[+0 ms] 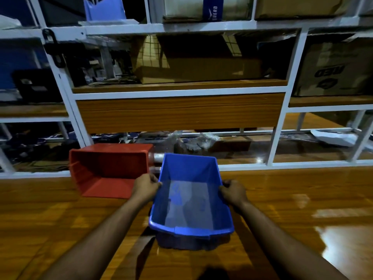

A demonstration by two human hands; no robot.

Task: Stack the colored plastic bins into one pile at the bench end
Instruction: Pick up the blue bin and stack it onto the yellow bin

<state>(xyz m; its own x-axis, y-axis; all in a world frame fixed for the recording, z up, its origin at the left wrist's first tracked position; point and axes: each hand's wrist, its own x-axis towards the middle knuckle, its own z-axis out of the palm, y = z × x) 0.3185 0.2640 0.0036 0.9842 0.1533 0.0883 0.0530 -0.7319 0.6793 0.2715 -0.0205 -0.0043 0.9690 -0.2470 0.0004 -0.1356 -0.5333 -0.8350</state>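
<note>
Blue bin (191, 201) sits right in front of me, long axis pointing away, my left hand (145, 187) and right hand (234, 191) each gripping a side rim. Red bin (109, 170) is just beyond on the left, nearer my left hand, touching the rack (270, 154). Bench (302, 199) has open room rightward.

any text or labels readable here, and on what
"UERO": vertical white letters on the blue band round the white box on the top shelf; the start is cut off.
"UED": dark letters, partly hidden, on the cardboard box at right, with a logo below.
The black case's labels are too blurred to read.
</note>
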